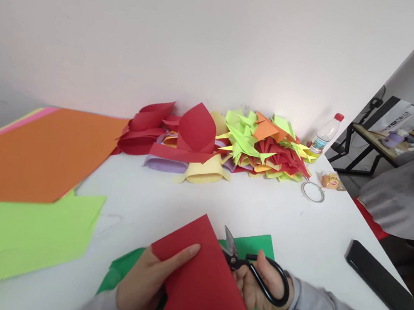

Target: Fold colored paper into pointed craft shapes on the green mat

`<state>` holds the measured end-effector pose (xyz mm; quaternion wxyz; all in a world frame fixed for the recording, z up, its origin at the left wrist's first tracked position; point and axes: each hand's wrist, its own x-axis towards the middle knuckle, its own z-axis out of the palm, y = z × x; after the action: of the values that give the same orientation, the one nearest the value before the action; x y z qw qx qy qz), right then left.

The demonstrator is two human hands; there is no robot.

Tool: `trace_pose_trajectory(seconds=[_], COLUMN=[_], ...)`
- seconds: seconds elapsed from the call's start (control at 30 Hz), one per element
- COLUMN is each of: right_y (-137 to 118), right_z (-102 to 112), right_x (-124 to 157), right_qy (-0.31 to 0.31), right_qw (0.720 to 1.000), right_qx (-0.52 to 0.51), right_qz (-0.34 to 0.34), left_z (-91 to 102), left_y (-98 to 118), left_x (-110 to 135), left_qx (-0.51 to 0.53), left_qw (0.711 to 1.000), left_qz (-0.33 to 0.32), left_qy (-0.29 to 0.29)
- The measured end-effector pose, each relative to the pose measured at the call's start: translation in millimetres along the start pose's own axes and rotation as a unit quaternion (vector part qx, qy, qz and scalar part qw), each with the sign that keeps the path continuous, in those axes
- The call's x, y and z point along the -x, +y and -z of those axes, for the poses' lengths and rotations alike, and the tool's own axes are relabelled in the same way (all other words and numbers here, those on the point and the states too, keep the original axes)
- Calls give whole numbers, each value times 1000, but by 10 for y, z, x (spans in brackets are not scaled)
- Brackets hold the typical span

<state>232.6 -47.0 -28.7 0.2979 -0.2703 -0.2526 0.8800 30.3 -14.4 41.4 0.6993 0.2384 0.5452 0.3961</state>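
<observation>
A folded sheet of red paper (207, 284) is gripped in my left hand (145, 280), the thumb lying flat across its upper face. My right hand (261, 285) has its fingers in the black loops of a pair of scissors (232, 247). The scissors' blades are spread at the right edge of the red paper; one blade shows above the edge, the other is partly hidden by the paper. Beneath both hands lies green paper (256, 242) on the white table (135, 191).
Large orange sheets (40, 151) and light green paper (23, 241) lie at left. Folded red paper shapes (197, 130) and a pile of paper spikes (249, 135) line the wall. At right are a bottle (326, 134), a tape roll (312, 192), a snack packet (330, 181), a black phone (382, 285) and a person (407, 190).
</observation>
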Motion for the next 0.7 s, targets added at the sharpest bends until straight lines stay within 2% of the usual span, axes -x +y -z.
trace_pose_trajectory(seconds=[0.13, 0.37, 0.5, 0.7], right_y=[-3, 16, 42, 16], right_z=[-20, 10, 57, 91], right_x=[1, -3, -12, -28], right_qy=[33, 62, 50, -46], right_qw=[992, 981, 990, 999], right_qx=[-117, -183, -129, 13], right_qz=[11, -12, 6, -12], left_z=[9, 31, 32, 45], left_y=[3, -45, -42, -25], left_x=[-4, -58, -58, -64], left_qx=[-1, 19, 21, 20], left_qw=[1000, 1000, 1000, 1000], left_qz=[3, -14, -11, -8], left_qy=[-4, 1, 2, 9])
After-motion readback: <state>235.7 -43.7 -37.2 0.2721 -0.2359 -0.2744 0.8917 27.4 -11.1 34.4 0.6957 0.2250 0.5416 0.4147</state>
